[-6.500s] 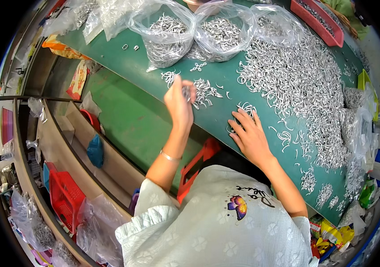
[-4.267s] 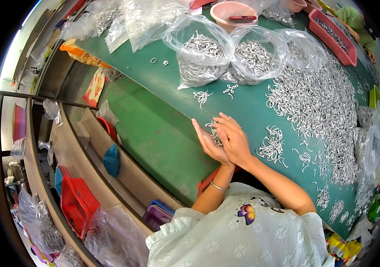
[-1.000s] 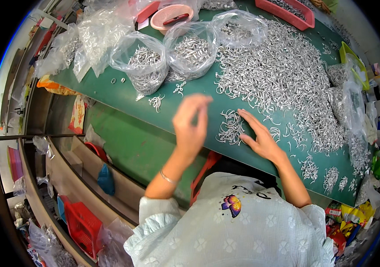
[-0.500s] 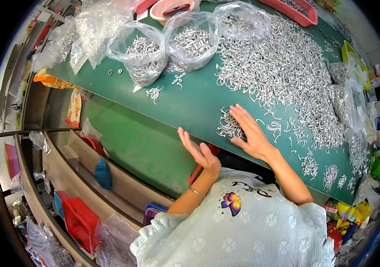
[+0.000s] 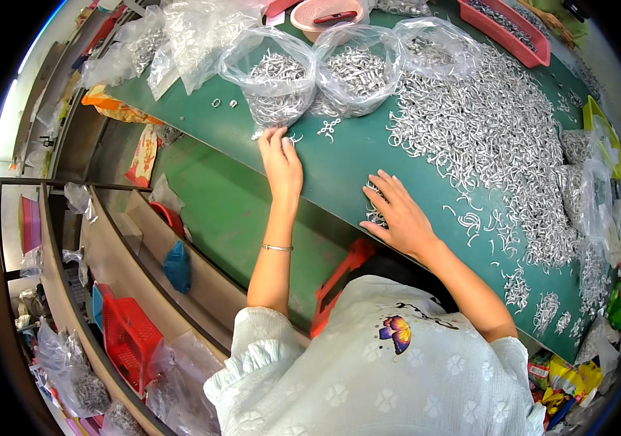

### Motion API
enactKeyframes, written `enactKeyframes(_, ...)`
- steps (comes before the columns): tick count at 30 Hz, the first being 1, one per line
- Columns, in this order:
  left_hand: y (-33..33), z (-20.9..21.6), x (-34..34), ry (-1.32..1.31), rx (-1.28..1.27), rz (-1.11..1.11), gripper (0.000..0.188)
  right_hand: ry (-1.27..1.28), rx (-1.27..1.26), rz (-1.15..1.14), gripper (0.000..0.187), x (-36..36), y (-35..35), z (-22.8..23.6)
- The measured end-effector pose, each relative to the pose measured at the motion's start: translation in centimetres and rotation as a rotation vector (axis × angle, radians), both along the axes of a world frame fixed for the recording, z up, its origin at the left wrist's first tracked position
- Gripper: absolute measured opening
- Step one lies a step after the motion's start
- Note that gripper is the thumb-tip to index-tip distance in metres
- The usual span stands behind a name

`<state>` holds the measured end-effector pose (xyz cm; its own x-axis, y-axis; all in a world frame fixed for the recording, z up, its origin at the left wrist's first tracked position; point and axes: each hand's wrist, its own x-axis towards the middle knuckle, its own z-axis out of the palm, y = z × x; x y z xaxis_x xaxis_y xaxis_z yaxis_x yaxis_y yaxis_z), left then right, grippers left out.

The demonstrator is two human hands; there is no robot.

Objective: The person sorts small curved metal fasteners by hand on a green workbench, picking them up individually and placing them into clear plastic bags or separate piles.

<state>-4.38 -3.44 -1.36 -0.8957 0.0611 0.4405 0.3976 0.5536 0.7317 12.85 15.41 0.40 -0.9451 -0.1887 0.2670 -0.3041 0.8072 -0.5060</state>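
My left hand (image 5: pixel 281 166) reaches to the table near a clear plastic bag (image 5: pixel 274 102) filled with small curved silvery metal pieces. Its fingers are stretched out and cover a few loose pieces; the thumb is hidden. By the table's near edge, my right hand (image 5: pixel 403 219) lies open, fingers apart, over a small heap of the same metal pieces (image 5: pixel 374 211), mostly hidden under the palm. To its right spreads a big pile of curved metal pieces (image 5: pixel 485 145). A small cluster of pieces (image 5: pixel 329 128) lies right of my left hand.
More filled clear bags (image 5: pixel 358 76) stand along the back of the green table (image 5: pixel 339 171). A pink basket (image 5: pixel 321 16) and a pink tray (image 5: pixel 510 33) are at the far side. Small heaps (image 5: pixel 545 311) lie front right. A red crate (image 5: pixel 125 338) sits at lower left.
My left hand has moved forward from beyond the table edge to the small group of pieces by the bag. My right hand stays over its heap. The view has shifted slightly.
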Motion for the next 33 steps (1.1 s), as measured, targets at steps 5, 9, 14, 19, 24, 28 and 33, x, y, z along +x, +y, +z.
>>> enactKeyframes(5,0.4,-0.4,0.8,0.057,-0.262,-0.133,0.026,-0.001,-0.069,0.011,0.052,-0.4,-0.2,0.0)
enactKeyframes(9,1.8,-0.5,3.9,0.009,-0.233,-0.331,0.025,0.006,-0.101,-0.012,0.065,-0.6,-0.2,-0.2)
enactKeyframes(14,4.3,-0.4,10.6,0.008,-0.166,-0.394,0.027,-0.051,-0.255,-0.041,0.068,-0.4,0.1,0.8)
enactKeyframes(19,7.1,1.0,13.9,-0.258,0.192,-0.354,0.035,-0.137,-0.536,-0.056,0.062,0.5,1.2,0.1)
enactKeyframes(24,6.3,-0.7,15.4,0.033,0.744,-0.017,0.039,-0.066,-0.117,0.136,0.078,-0.5,2.2,1.3)
enactKeyframes(28,7.0,-1.9,17.2,-0.050,0.933,0.101,0.046,-0.055,0.081,0.289,0.084,-1.8,2.1,0.7)
enactKeyframes(33,9.3,-3.0,16.6,0.005,0.850,0.121,0.062,-0.098,-0.067,0.225,0.053,-1.3,1.0,0.5)
